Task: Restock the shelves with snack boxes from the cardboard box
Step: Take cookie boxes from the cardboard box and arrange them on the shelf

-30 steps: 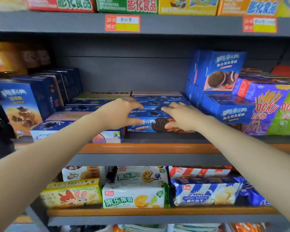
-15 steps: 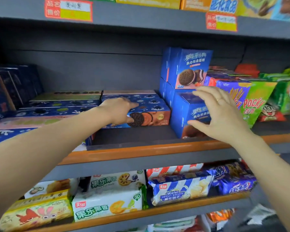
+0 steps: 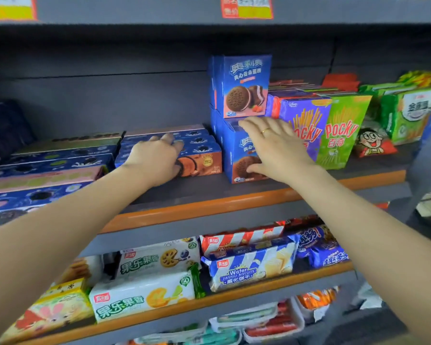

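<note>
Two bare forearms reach in over the lower shelf of wafer packs (image 3: pixel 251 267) and fruit-biscuit packs (image 3: pixel 144 295), w/ the orange-edged middle shelf (image 3: pixel 234 202) as the work area. Left hand (image 3: pixel 154 158) sits on the front end of a flat Oreo box (image 3: pixel 197 160), fingers curled over its top edge and thumb low on the face, apparently squaring it w/ the rows of flat boxes laid end-out to the left so labels face the aisle. Right hand (image 3: pixel 276 148) is spread flat, fingers straight, a ring on one, palm pressed on the front of the lower upright Oreo sandwich box (image 3: pixel 237 155); it grips nothing, prob. nudging the box back into line. A second upright box (image 3: pixel 244 85) is stacked directly on top, so a gentle push matters. Just beside them, to the right, stand Pocky boxes (image 3: pixel 339 135). The cardboard source box isn't in view.
</note>
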A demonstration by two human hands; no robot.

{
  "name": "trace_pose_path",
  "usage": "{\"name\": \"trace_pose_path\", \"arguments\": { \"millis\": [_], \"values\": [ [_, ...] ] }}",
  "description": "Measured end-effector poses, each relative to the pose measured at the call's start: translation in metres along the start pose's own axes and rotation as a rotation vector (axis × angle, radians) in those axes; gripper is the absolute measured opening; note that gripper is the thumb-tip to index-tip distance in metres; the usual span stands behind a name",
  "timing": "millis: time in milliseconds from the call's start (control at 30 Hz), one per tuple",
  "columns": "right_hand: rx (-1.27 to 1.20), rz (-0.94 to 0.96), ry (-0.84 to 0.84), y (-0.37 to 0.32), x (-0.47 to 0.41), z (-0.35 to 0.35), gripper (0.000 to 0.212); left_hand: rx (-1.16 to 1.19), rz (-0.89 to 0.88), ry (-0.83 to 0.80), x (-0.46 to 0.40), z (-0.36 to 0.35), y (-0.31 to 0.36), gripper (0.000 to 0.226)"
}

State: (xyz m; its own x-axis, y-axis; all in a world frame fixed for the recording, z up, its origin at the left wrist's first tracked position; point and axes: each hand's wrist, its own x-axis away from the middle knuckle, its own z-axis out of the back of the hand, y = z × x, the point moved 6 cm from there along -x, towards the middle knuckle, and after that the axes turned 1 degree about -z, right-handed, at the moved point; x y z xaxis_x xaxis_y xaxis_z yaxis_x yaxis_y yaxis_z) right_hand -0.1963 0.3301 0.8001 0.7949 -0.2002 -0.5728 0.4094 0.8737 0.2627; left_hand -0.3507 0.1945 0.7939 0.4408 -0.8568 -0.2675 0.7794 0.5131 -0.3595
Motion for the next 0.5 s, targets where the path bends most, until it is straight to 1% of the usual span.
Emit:
{"name": "trace_pose_path", "arguments": {
  "millis": [67, 100, 133, 200, 267, 333, 400, 433, 500],
  "values": [
    [-0.027, 0.005, 0.006, 0.000, 0.004, 0.002, 0.099, 0.107, -0.006, 0.122, 0.014, 0.020, 0.023, 0.043],
    [-0.052, 0.020, 0.014, 0.000, 0.010, 0.005, 0.097, 0.189, -0.018, 0.212, 0.023, 0.032, 0.036, 0.039],
    [-0.093, 0.042, 0.033, 0.002, 0.019, 0.008, 0.092, 0.274, -0.041, 0.319, 0.034, 0.044, 0.051, 0.036],
    [-0.221, 0.087, 0.108, 0.010, 0.047, 0.017, 0.074, 0.399, -0.124, 0.505, 0.058, 0.065, 0.084, 0.036],
    [-0.339, 0.109, 0.188, 0.024, 0.084, 0.021, 0.061, 0.473, -0.214, 0.572, 0.080, 0.072, 0.122, 0.034],
    [-0.446, 0.117, 0.196, 0.040, 0.131, 0.009, 0.056, 0.514, -0.269, 0.565, 0.097, 0.058, 0.165, 0.029],
    [-0.542, 0.104, 0.113, 0.054, 0.182, -0.020, 0.051, 0.577, -0.292, 0.503, 0.111, 0.029, 0.210, 0.027],
    [-0.578, 0.082, 0.027, 0.060, 0.209, -0.042, 0.050, 0.623, -0.292, 0.441, 0.117, 0.009, 0.233, 0.027],
    [-0.605, -0.013, -0.233, 0.068, 0.270, -0.091, 0.048, 0.728, -0.259, 0.223, 0.128, -0.040, 0.277, 0.034]
  ]
}}
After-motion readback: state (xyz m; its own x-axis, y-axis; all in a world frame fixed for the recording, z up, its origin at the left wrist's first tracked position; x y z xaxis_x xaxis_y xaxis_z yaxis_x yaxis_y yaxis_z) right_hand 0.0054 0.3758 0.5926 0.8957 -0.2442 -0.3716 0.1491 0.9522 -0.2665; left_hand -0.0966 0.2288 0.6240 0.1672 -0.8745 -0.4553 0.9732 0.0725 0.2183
